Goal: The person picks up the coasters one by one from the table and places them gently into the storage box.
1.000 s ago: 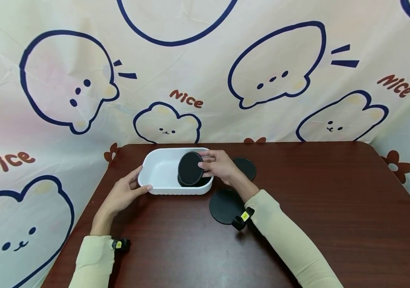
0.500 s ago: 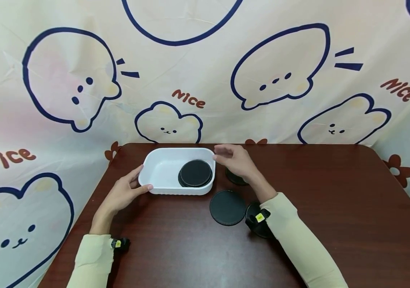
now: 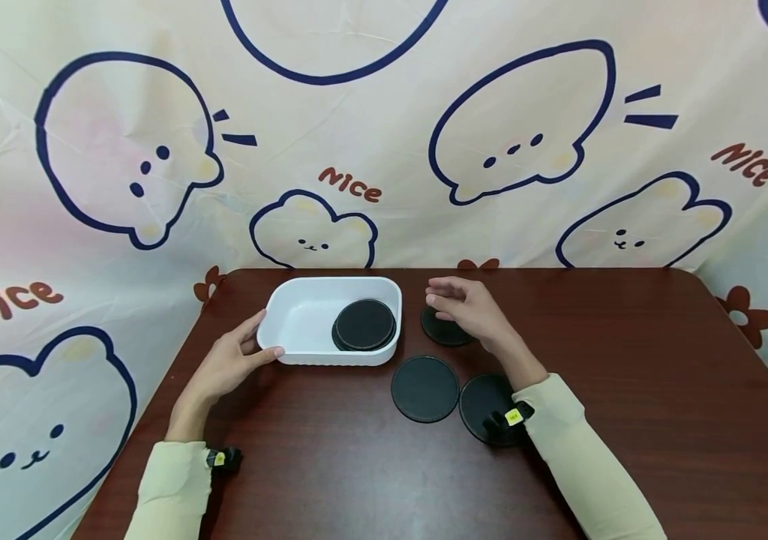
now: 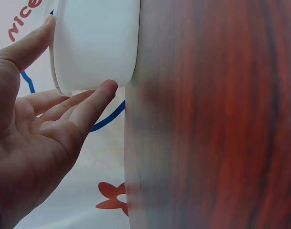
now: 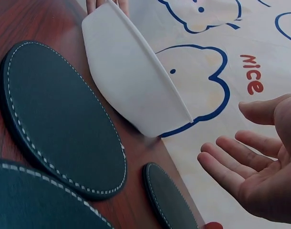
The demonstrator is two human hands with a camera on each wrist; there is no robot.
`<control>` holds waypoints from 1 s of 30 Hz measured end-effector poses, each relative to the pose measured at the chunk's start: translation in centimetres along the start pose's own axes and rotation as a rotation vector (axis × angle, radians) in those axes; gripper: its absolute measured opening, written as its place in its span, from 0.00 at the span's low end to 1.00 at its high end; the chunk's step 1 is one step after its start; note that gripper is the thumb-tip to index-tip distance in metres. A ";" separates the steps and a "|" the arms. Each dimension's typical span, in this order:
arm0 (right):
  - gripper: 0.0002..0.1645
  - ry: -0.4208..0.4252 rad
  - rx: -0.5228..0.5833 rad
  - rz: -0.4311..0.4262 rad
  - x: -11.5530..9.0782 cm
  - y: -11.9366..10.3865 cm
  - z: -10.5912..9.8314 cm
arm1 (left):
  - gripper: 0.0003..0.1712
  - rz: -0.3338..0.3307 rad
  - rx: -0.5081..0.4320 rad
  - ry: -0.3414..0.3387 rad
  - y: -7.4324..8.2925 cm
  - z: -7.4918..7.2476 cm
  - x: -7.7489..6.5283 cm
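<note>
A white plastic storage box (image 3: 330,358) stands near the table's far edge. My left hand (image 3: 225,366) holds its left end, thumb on the near wall; the left wrist view shows the fingers (image 4: 95,105) against the box's end. Stacked black round coasters (image 3: 364,324) lie flat in the right part of the box; how many is unclear. My right hand (image 3: 478,315) hovers above a coaster (image 3: 441,330) right of the box, fingers loosely bent and holding nothing. Two more coasters, one left (image 3: 424,388) and one right (image 3: 484,403), lie side by side nearer me, with pale edge stitching.
The brown wooden table (image 3: 330,465) reaches far to the right. Behind it hangs a pale cloth (image 3: 404,135) with cartoon drawings. The right sleeve (image 3: 586,450) passes beside the nearer right coaster, and its wrist camera (image 3: 515,414) partly covers that coaster.
My right hand has let go of a coaster, which now lies flat on the stack in the box. It has then moved right, out of the box. The left hand has stayed in place.
</note>
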State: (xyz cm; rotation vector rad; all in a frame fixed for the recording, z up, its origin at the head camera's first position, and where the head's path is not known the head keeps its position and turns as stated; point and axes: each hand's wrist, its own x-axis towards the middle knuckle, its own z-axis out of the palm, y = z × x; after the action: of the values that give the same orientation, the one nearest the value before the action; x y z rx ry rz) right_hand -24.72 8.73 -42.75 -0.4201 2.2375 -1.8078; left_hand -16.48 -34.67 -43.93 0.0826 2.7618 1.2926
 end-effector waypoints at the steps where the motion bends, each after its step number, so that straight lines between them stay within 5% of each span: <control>1: 0.32 -0.001 0.008 0.002 -0.1 0.1 -0.2 | 0.56 0.002 0.000 -0.001 0.0 0.0 0.0; 30: 0.39 -0.079 0.080 0.088 -5.1 2.4 -5.9 | 0.56 -0.009 0.009 -0.005 0.2 -0.1 -0.1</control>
State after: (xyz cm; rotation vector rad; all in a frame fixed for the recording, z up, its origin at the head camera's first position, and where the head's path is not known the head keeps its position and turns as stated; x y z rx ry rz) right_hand -22.24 16.41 -43.83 -0.3647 2.0900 -1.7969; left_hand -16.37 -34.65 -43.75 0.0741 2.7603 1.2763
